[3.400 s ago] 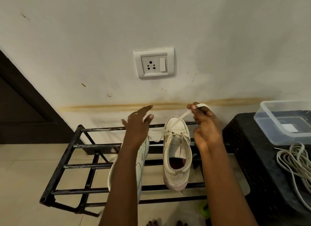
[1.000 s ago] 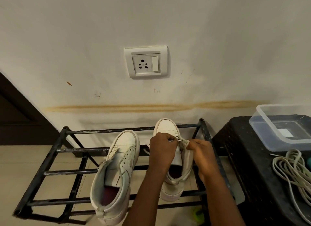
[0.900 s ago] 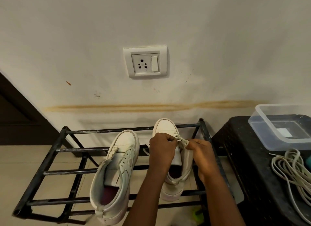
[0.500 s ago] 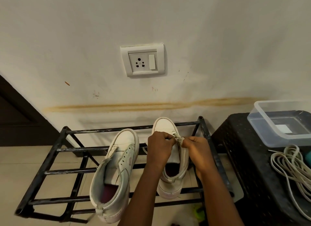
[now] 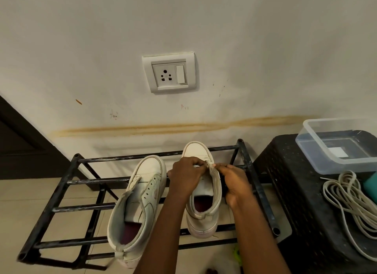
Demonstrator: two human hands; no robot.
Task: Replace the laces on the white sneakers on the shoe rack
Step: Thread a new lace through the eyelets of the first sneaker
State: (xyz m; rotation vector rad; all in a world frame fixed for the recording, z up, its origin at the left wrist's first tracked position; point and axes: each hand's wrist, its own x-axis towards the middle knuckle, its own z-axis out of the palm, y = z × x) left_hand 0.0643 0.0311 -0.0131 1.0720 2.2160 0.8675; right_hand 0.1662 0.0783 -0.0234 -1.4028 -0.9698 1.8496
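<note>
Two white sneakers stand on the black metal shoe rack (image 5: 61,192), toes toward the wall. The left sneaker (image 5: 140,202) has bare eyelets and no lace. Over the right sneaker (image 5: 206,194), my left hand (image 5: 186,175) and my right hand (image 5: 236,182) meet at the front eyelets. Both pinch a short bit of white lace (image 5: 210,165) between fingertips. The rest of that lace is hidden under my hands.
A black plastic stool (image 5: 306,202) stands right of the rack, carrying a clear plastic tub (image 5: 318,143) and a bundle of white laces (image 5: 350,202). A wall socket (image 5: 170,72) sits above the rack. A dark door frame (image 5: 24,143) is at left.
Earlier my right hand held the lace stretched up above the right sneaker with my left hand open. Both hands have since come down onto the sneaker's front and pinch the lace close together.
</note>
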